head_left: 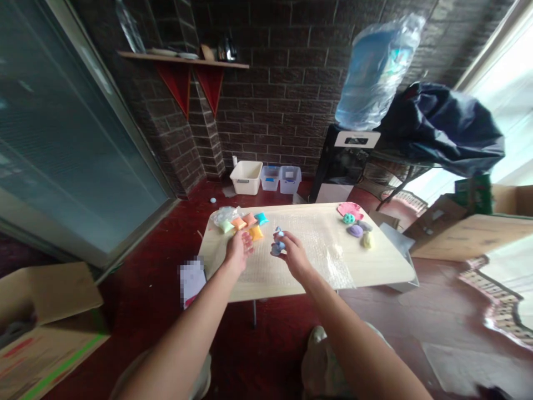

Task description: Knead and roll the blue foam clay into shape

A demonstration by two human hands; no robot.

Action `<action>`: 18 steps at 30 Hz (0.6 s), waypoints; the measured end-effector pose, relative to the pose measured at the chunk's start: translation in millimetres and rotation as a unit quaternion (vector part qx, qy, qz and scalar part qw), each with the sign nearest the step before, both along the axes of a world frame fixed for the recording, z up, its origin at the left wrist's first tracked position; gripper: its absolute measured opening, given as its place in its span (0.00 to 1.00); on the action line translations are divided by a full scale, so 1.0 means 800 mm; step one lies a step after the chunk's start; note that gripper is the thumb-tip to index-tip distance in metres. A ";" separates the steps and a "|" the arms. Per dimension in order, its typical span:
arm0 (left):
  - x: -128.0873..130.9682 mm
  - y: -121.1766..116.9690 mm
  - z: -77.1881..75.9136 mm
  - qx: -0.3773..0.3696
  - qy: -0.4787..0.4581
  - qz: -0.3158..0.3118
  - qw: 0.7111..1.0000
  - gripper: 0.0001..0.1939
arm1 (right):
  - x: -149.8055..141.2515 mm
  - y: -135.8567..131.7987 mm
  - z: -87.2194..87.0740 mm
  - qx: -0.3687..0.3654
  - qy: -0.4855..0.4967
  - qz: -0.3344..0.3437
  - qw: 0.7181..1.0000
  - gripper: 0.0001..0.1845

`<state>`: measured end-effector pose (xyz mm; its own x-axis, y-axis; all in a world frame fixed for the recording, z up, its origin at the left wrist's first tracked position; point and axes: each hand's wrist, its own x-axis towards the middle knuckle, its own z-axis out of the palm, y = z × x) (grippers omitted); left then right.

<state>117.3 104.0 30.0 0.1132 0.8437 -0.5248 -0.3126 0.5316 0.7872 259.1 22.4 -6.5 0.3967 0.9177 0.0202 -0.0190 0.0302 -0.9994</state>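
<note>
Five packets (250, 219) near unclenched left hand (239, 250); right hand (293, 251) clamped on pale-blue lump (276, 249); bottle label (396, 62) illegible

Daylight glares from the window (508, 61) at right (nearly blown out), leaving the brick wall (275, 91) dim.

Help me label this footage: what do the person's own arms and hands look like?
The left hand and right hand wear no gloves. Both forearms are bare, without visible sleeves, watches or bracelets. Any rings would be too small to make out.
</note>
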 end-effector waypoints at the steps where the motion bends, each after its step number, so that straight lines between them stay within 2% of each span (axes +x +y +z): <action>1: -0.001 -0.012 -0.010 -0.029 -0.012 -0.020 0.999 0.17 | -0.003 -0.002 0.002 0.007 0.027 -0.006 1.000 0.19; 5: 0.021 -0.045 -0.040 -0.086 -0.099 -0.069 0.989 0.22 | -0.025 -0.005 0.003 0.010 0.067 -0.001 0.998 0.16; 8: 0.043 -0.050 -0.042 -0.063 -0.143 -0.038 0.987 0.21 | -0.039 -0.002 0.001 0.008 0.049 -0.007 0.999 0.10; 10: 0.052 -0.052 -0.037 -0.030 -0.140 -0.004 0.990 0.17 | -0.040 0.003 0.002 0.008 0.053 -0.018 0.998 0.09; 14: 0.053 -0.054 -0.021 0.071 -0.066 0.053 0.994 0.07 | -0.021 0.011 0.009 0.004 0.117 -0.062 0.991 0.14; 18: 0.044 -0.032 0.009 0.164 -0.013 0.060 0.985 0.05 | -0.005 0.021 0.018 -0.001 0.164 -0.096 0.982 0.12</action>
<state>152.6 78.6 37.3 0.0126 0.9755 -0.2199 -0.3800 0.2080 0.9013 254.8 39.1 7.5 0.5469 0.8257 -0.1384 -0.3334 0.0632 -0.9407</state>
